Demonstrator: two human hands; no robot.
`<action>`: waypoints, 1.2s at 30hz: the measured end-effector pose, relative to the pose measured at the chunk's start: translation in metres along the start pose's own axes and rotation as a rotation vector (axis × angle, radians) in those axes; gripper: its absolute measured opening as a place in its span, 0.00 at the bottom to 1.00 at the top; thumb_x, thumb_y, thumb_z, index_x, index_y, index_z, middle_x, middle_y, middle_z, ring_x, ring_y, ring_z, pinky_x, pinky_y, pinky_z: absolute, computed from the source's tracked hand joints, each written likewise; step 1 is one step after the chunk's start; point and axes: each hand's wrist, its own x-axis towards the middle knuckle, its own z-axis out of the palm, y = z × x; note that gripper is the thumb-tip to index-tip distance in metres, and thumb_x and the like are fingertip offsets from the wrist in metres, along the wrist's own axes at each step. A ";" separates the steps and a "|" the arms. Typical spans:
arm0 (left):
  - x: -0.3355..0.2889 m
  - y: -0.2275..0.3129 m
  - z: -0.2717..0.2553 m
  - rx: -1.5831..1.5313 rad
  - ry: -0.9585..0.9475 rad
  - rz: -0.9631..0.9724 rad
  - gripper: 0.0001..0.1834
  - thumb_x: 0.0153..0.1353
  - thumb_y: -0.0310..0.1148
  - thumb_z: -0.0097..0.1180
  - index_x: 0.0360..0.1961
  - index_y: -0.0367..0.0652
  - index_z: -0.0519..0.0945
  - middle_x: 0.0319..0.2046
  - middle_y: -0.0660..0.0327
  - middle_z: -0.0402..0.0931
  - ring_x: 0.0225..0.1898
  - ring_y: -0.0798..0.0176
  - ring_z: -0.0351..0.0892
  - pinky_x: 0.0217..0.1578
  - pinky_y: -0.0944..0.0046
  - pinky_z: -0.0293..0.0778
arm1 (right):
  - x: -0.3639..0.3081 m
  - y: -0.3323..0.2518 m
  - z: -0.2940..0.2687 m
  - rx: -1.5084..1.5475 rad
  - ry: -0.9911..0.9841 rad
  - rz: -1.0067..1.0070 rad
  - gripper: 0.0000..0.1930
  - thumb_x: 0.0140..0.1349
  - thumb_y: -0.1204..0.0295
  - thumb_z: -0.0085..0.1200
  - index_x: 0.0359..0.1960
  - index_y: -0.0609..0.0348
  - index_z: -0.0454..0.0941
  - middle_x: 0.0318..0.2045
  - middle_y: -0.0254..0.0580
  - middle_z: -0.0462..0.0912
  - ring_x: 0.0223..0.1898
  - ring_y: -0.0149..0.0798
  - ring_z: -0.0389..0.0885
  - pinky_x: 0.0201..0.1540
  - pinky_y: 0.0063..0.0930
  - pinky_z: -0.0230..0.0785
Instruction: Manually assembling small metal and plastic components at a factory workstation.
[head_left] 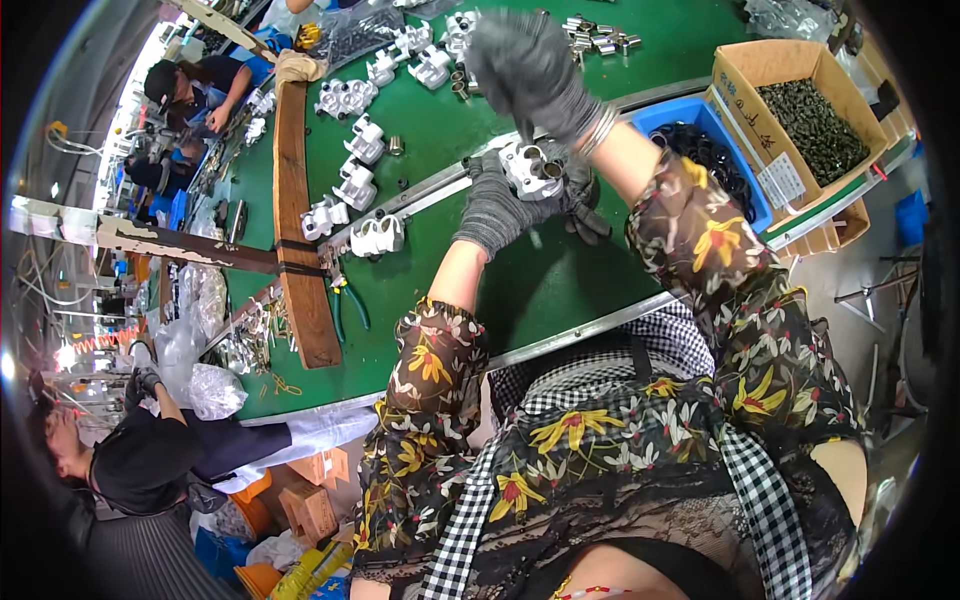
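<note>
My left hand (497, 210), in a grey knit glove, is wrapped round a silver two-bored casting (531, 171) that looks like a brake caliper, held over the green bench. Its two round bores face up. Above and beyond it my right hand (530, 75), gloved too, is raised and smeared by motion; its fingers do not show clearly. A dark glove-like shape (587, 210) lies beside the casting, partly hidden. More silver castings (377, 235) stand in a row to the left and at the far side. A short metal cylinder (396, 145) stands among them.
Several metal cylinders (603, 40) lie at the far side. To the right are a blue bin (762, 205) of black rings and a cardboard box (735, 125) of small dark parts. A wooden bar (292, 180) and green-handled pliers (345, 300) lie left. Other people sit further left.
</note>
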 end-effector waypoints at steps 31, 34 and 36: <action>-0.005 0.031 -0.004 -0.108 0.148 -0.143 0.43 0.37 0.33 0.76 0.53 0.38 0.62 0.47 0.57 0.73 0.47 0.62 0.74 0.47 0.62 0.74 | -0.016 0.017 0.016 0.012 0.119 0.154 0.17 0.65 0.60 0.49 0.26 0.61 0.76 0.15 0.34 0.74 0.11 0.25 0.69 0.13 0.17 0.59; -0.006 0.008 -0.011 -0.290 0.135 0.004 0.36 0.38 0.35 0.76 0.48 0.41 0.68 0.43 0.58 0.74 0.44 0.63 0.72 0.49 0.57 0.68 | 0.003 0.005 0.032 0.021 0.052 0.115 0.17 0.65 0.58 0.50 0.29 0.61 0.77 0.16 0.35 0.75 0.11 0.26 0.69 0.13 0.18 0.60; -0.003 0.015 0.004 0.040 0.093 0.023 0.37 0.39 0.43 0.75 0.46 0.40 0.68 0.41 0.61 0.74 0.42 0.61 0.71 0.49 0.58 0.63 | 0.008 -0.021 0.017 -0.023 0.073 0.012 0.19 0.62 0.57 0.52 0.21 0.58 0.75 0.12 0.29 0.72 0.13 0.23 0.70 0.16 0.19 0.60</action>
